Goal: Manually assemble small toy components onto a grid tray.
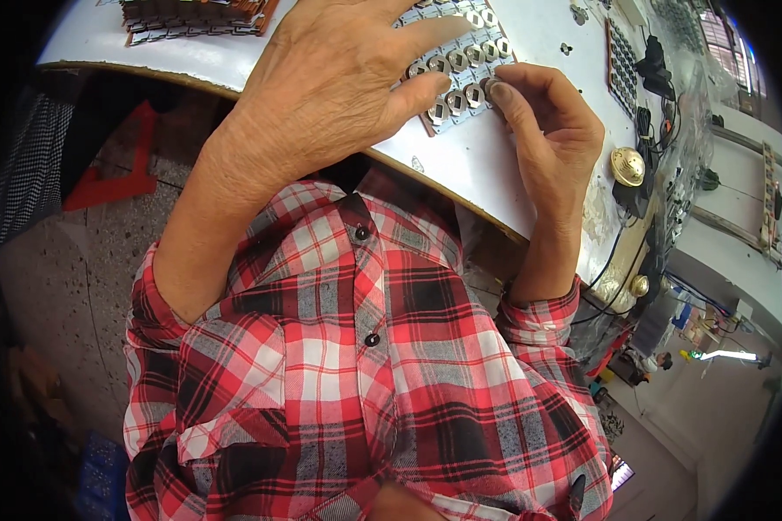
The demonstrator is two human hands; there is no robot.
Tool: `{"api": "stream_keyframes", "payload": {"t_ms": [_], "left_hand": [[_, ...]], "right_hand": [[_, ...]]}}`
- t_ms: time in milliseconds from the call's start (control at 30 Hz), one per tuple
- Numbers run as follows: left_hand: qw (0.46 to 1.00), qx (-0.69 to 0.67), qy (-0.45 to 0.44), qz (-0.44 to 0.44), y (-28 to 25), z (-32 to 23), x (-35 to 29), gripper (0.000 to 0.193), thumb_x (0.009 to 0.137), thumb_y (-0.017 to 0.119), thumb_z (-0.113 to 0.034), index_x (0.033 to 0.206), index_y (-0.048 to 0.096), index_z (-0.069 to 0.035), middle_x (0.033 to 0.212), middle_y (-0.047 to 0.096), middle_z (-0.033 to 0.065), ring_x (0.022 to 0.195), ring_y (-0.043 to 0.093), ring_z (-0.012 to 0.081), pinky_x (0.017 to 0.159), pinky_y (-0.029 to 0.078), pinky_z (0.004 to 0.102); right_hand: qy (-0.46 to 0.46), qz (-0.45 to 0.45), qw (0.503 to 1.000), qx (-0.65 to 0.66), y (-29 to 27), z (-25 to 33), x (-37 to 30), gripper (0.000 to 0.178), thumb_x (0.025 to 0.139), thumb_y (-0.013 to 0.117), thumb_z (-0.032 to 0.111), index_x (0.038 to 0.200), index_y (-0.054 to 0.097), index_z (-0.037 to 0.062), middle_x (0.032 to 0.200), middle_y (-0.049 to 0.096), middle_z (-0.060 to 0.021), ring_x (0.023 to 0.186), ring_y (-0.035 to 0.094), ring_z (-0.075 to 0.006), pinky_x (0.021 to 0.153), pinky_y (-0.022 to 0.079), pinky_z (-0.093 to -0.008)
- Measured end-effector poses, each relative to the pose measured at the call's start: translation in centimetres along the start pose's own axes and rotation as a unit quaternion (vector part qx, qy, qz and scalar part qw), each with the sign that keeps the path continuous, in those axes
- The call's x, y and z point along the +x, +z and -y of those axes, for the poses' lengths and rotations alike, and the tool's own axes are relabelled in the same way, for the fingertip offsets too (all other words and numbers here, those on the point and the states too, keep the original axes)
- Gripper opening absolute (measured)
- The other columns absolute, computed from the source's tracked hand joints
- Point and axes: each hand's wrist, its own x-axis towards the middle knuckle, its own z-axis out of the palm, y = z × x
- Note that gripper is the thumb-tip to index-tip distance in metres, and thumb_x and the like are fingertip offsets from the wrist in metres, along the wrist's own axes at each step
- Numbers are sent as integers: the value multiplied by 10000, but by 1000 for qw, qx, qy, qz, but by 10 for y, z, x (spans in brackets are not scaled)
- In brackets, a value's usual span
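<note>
A light-blue circuit board panel lies on the white table near its front edge, with rows of round silver metal parts on it. My left hand rests over the panel's left side with fingers spread, thumb and fingertips on or just above the rows; it covers part of the panel. At the right end of the nearest row, my right hand pinches a round metal part between thumb and index finger. The fingers hide most of that part.
On the white table stands a stack of panels at the far left. Another panel with dark rows lies to the right. Beyond it are black cables, clear plastic sheeting and a brass-coloured dome. A red metal frame stands below left.
</note>
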Motion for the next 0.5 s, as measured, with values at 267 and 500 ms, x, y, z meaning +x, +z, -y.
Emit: {"api": "stream_keyframes", "payload": {"t_ms": [267, 500], "left_hand": [[940, 59, -202, 270, -30, -26, 32, 488, 862, 724, -267, 1276, 679, -12, 1355, 593, 230, 1293, 517, 385, 1112, 401, 480], [998, -47, -16, -27, 2, 0, 1, 476, 859, 734, -242, 1278, 680, -22, 1363, 588, 224, 1298, 513, 384, 1117, 399, 480]], "right_hand": [[-56, 33, 994, -85, -6, -1, -1, 127, 936, 743, 7, 1062, 745, -11, 939, 725, -20, 859, 648, -61, 776, 497, -200], [-31, 96, 993, -55, -16, 8, 10, 101, 932, 715, 16, 1027, 743, -4, 837, 699, 8, 766, 608, -40, 687, 464, -195]]}}
